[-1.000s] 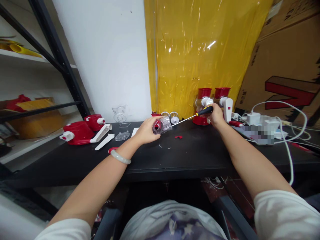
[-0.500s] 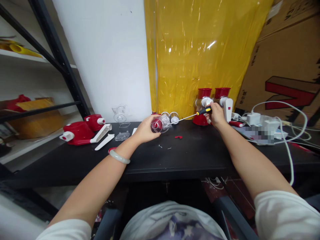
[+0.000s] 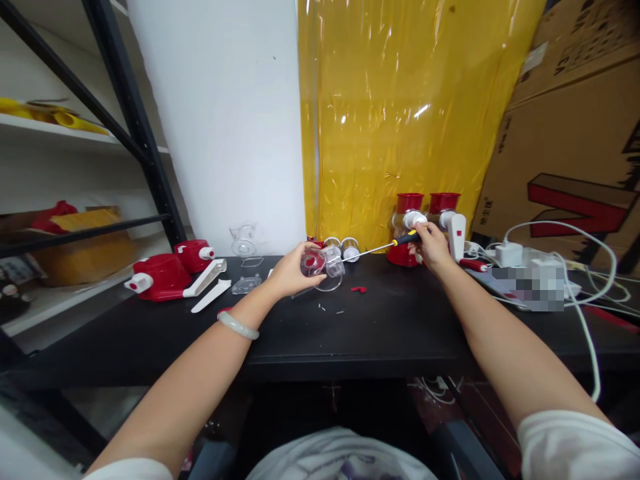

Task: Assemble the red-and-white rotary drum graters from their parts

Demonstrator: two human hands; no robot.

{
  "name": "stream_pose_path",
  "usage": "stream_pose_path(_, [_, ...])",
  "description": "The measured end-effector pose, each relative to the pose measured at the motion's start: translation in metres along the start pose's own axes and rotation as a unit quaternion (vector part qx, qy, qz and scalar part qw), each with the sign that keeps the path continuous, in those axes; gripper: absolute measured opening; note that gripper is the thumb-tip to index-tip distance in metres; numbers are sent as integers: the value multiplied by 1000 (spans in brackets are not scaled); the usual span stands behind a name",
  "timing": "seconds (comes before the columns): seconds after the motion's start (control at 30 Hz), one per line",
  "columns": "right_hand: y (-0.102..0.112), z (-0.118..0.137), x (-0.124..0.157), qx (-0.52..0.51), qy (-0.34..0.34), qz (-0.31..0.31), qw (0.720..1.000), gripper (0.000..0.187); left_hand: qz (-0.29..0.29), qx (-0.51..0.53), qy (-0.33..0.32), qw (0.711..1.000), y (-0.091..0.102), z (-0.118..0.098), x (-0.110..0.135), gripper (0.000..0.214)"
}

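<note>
My left hand [image 3: 293,271] is closed around a clear plastic housing [image 3: 331,261] with a red part [image 3: 313,261] inside, held above the black table. In my right hand [image 3: 432,247] is a screwdriver [image 3: 406,238] with a black and yellow handle. Its long shaft points left, and the tip meets the clear housing; whether it sits in a screw I cannot tell. Below the housing lie a small red piece [image 3: 359,289] and a few tiny screws [image 3: 323,307]. Two round white-rimmed parts [image 3: 351,249] stand just behind it.
Red bodies with white cranks [image 3: 161,275] and clear plastic parts [image 3: 246,285] lie on the left of the table [image 3: 310,340]. Two red-topped grinders [image 3: 445,202] stand behind my right hand. White cables [image 3: 595,333] and chargers [image 3: 509,254] crowd the right side.
The clear housing has turned in my left hand, so its open ring now faces lower. The screwdriver tip stays against it. The whole view has shifted slightly.
</note>
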State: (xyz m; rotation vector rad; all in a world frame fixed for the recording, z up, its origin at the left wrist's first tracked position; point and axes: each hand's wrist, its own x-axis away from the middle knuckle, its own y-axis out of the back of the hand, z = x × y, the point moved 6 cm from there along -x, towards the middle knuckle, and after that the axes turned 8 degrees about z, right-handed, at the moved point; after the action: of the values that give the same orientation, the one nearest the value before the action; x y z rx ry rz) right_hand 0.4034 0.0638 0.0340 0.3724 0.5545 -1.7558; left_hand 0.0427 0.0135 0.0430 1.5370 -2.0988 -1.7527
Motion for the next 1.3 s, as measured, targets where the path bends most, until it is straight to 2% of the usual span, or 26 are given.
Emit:
stream_pose_path(0.1, [0, -2, -1, 11, -9, 3, 1000, 38, 1, -8, 17, 1000, 0, 6, 0, 63])
stream_pose_path(0.23, [-3, -6, -2, -58, -41, 29, 997, 26, -4, -13, 32, 999, 2, 12, 0, 67])
stream_pose_path(0.33, [-5, -6, -2, -68, -39, 30, 996, 20, -5, -15, 33, 999, 3, 15, 1, 65])
stream_pose_path(0.53, [-5, -9, -1, -14, -31, 12, 999, 37, 1, -54, 53, 997, 5, 17, 0, 52])
stream_pose_path(0.67, [0, -4, 1, 49, 13, -12, 999, 43, 8, -55, 6, 998, 4, 12, -2, 36])
stream_pose_path(0.8, [0, -3, 3, 95, 15, -3, 995, 42, 24, -44, -39, 998, 1, 9, -4, 25])
stream_pose_path(0.9, [1, -9, 1, 49, 4, -6, 999, 36, 34, -35, -31, 998, -1, 12, -4, 25])
stream_pose_path(1.03, [-4, -17, -4, -59, -19, 27, 998, 29, 38, -32, -20, 999, -2, 14, -4, 25])
stream_pose_path(1.17, [-5, -17, -3, -27, -43, 40, 998, 34, 40, -47, -25, 998, -1, 13, -5, 25])
stream_pose_path(1.3, [-3, -13, -1, 35, -18, 40, 998, 44, 41, -55, -37, 997, -2, 12, -5, 23])
